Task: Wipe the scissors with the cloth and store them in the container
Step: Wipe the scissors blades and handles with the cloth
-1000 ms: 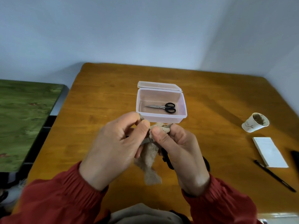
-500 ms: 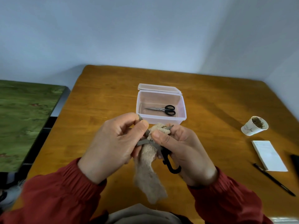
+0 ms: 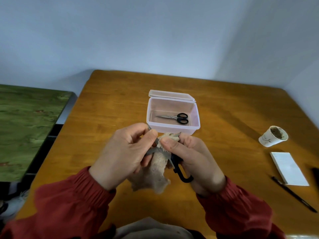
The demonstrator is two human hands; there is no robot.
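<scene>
A pair of black-handled scissors (image 3: 183,177) is held spread open above the wooden table (image 3: 112,100), close to me. My left hand (image 3: 124,152) pinches one metal blade between thumb and fingers. My right hand (image 3: 195,157) presses a beige cloth (image 3: 153,176) onto the other blade with its thumb, and a black handle loop sticks out below its palm. The cloth's loose end hangs down between my hands. Just behind them stands a clear plastic container (image 3: 172,131) with its lid (image 3: 170,94) open. A second pair of black-handled scissors (image 3: 174,117) lies flat inside.
At the right are a paper cup (image 3: 273,136) with brown matter inside, a white notepad (image 3: 288,168), a black pen (image 3: 293,194) and a dark object (image 3: 315,175) at the frame edge. A green surface (image 3: 25,126) lies left of the table.
My right hand has turned and drawn back a little, bringing the black handle loop into view. The cloth's loose end hangs longer. The container and its scissors have not moved.
</scene>
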